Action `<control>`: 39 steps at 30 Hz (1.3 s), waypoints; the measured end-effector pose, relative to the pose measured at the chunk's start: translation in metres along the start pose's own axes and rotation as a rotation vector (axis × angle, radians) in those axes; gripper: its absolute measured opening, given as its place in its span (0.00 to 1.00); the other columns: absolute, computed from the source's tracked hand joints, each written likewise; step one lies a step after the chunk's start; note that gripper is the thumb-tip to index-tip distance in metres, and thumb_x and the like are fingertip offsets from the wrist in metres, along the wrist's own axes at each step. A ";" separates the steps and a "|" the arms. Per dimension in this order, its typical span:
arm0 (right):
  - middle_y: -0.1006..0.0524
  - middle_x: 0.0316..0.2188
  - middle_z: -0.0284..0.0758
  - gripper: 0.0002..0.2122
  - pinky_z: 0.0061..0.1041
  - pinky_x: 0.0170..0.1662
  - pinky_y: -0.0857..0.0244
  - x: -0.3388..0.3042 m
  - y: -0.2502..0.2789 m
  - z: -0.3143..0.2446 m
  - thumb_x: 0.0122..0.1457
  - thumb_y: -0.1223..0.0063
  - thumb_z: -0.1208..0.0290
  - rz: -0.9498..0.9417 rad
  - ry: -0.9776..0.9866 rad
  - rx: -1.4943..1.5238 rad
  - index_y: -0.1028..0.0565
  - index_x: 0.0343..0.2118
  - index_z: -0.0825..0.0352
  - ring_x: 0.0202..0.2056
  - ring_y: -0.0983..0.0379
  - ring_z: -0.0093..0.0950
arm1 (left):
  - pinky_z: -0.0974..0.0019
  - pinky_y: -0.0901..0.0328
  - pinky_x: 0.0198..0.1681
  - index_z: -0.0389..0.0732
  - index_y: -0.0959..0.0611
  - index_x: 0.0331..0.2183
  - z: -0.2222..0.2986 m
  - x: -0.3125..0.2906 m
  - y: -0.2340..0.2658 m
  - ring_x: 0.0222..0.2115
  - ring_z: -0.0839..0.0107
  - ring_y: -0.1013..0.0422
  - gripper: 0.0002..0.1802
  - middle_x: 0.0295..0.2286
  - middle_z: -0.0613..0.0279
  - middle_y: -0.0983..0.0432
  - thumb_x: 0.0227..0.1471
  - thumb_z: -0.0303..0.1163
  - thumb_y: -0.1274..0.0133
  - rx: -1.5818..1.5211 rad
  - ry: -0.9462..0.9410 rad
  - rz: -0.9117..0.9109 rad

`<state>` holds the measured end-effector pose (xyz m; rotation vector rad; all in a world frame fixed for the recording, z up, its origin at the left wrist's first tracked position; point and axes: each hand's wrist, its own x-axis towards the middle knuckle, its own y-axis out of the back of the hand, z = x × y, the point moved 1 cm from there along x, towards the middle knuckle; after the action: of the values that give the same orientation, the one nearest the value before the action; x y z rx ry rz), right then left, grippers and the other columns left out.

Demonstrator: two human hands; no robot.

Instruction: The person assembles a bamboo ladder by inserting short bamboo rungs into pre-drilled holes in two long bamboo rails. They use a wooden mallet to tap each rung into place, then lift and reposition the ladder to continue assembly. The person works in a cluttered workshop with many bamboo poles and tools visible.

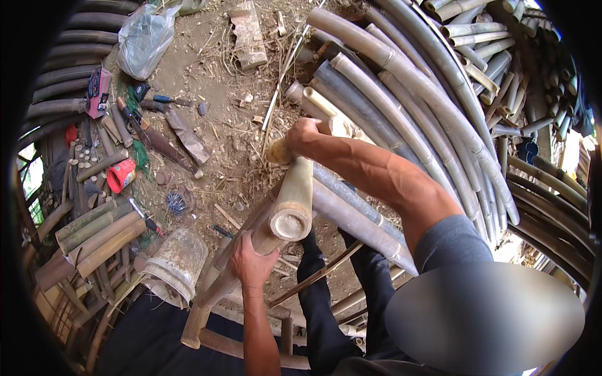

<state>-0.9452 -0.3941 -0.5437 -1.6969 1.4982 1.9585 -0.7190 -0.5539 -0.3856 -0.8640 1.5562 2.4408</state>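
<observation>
Short pale-tan bamboo tube (297, 188) sits in front of me, abt mid-view, over the dirt floor (216, 119). Its long axis runs nearly straight away from me, far end leaning a bit right; the round cut end, closed inside by a pale node wall, points back at me & slightly down. Far end is up by my R hand (303, 135), fist curled tight on a stubby tan cylindrical piece (279, 152), exact kind unclear. R forearm comes in from the right, elbow bent, grey sleeve (453, 243) at upper arm, wrist above the tube's far end. L hand (253, 260) is wrapped round a weathered brown bamboo pole (216, 291) just below the cut end, fingers on its left, thumb out to the right; L forearm rises nearly vertical from the lower edge. Dirty off-white plastic bucket (179, 260) is left of that pole; stacked long grey-brown bamboo poles (411, 103) lie off to the right
</observation>
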 end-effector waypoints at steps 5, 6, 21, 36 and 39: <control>0.24 0.41 0.38 0.29 0.32 0.35 0.29 -0.047 0.053 0.024 0.59 0.44 0.63 0.361 0.198 -0.044 0.42 0.61 0.56 0.36 0.22 0.36 | 0.50 0.34 0.45 0.36 0.24 0.41 -0.009 -0.007 -0.002 0.40 0.47 0.28 0.35 0.37 0.46 0.24 0.28 0.39 0.31 -0.026 0.004 0.023; 0.26 0.42 0.38 0.31 0.33 0.34 0.29 -0.052 0.057 0.022 0.58 0.44 0.64 0.382 0.113 0.117 0.45 0.62 0.56 0.36 0.22 0.35 | 0.50 0.34 0.45 0.36 0.24 0.41 -0.006 -0.006 0.000 0.40 0.47 0.28 0.34 0.37 0.46 0.24 0.28 0.39 0.31 -0.030 0.010 0.012; 0.24 0.32 0.40 0.20 0.25 0.27 0.29 -0.097 0.058 0.002 0.66 0.54 0.58 -0.065 0.265 -0.097 0.38 0.58 0.54 0.29 0.26 0.26 | 0.49 0.34 0.47 0.36 0.24 0.44 -0.010 -0.016 -0.002 0.43 0.45 0.29 0.40 0.40 0.43 0.24 0.27 0.43 0.30 0.038 -0.049 -0.048; 0.26 0.40 0.43 0.18 0.50 0.37 0.30 0.004 -0.028 0.013 0.64 0.56 0.63 0.362 -0.084 0.248 0.34 0.57 0.56 0.41 0.25 0.38 | 0.48 0.33 0.40 0.41 0.21 0.40 0.043 0.012 0.001 0.38 0.47 0.26 0.35 0.35 0.49 0.21 0.25 0.43 0.27 -0.168 -0.052 -0.077; 0.20 0.43 0.34 0.11 0.44 0.39 0.29 0.021 -0.052 0.012 0.61 0.48 0.59 0.071 -0.104 0.207 0.19 0.41 0.55 0.45 0.24 0.34 | 0.48 0.33 0.40 0.41 0.21 0.40 0.050 0.011 0.003 0.38 0.46 0.26 0.34 0.35 0.48 0.21 0.26 0.42 0.28 -0.167 -0.094 -0.055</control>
<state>-0.9265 -0.3694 -0.5917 -1.4544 1.6782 1.8201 -0.7495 -0.5141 -0.3732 -0.7929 1.2961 2.5596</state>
